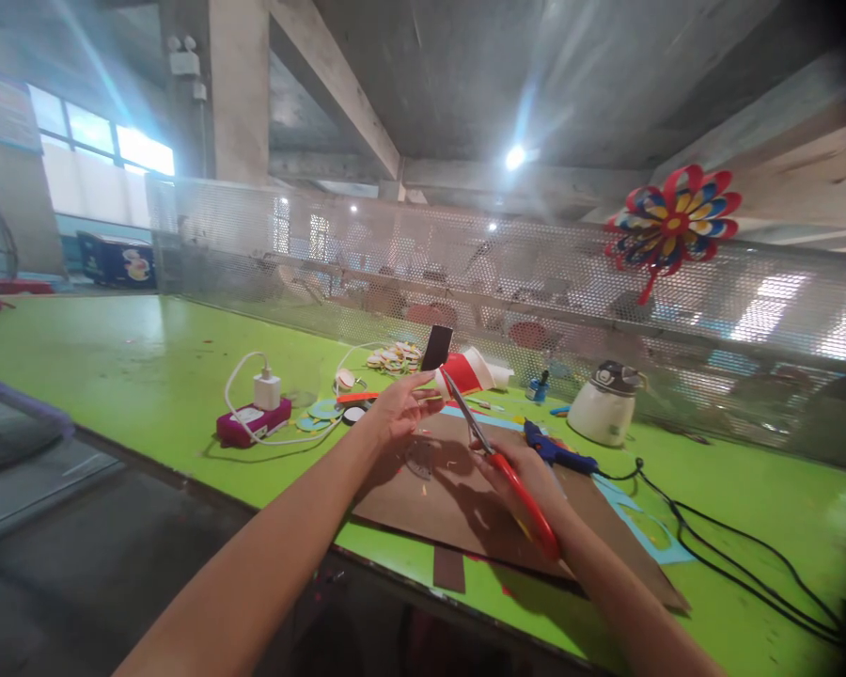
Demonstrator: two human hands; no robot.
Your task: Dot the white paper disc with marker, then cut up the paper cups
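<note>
My left hand (403, 406) is closed on a red and white paper cup (465, 372), which lies tilted sideways with its white rim toward the right. In my right hand (525, 480) is a pair of scissors (525, 498) with red handles. Its metal blades point up and left, and their tips lie against or just in front of the cup; I cannot tell whether they touch it. Below both hands is a brown board (458, 508) with small scraps and a clear protractor (418, 459) on it.
A blue glue gun (556, 449) with a black cord lies right of the board, near a white pot (602, 409). At left are a magenta power strip (236, 428) and white charger (267, 388). A phone (437, 348) stands behind; a mesh partition (367, 273) bounds the green table (148, 357).
</note>
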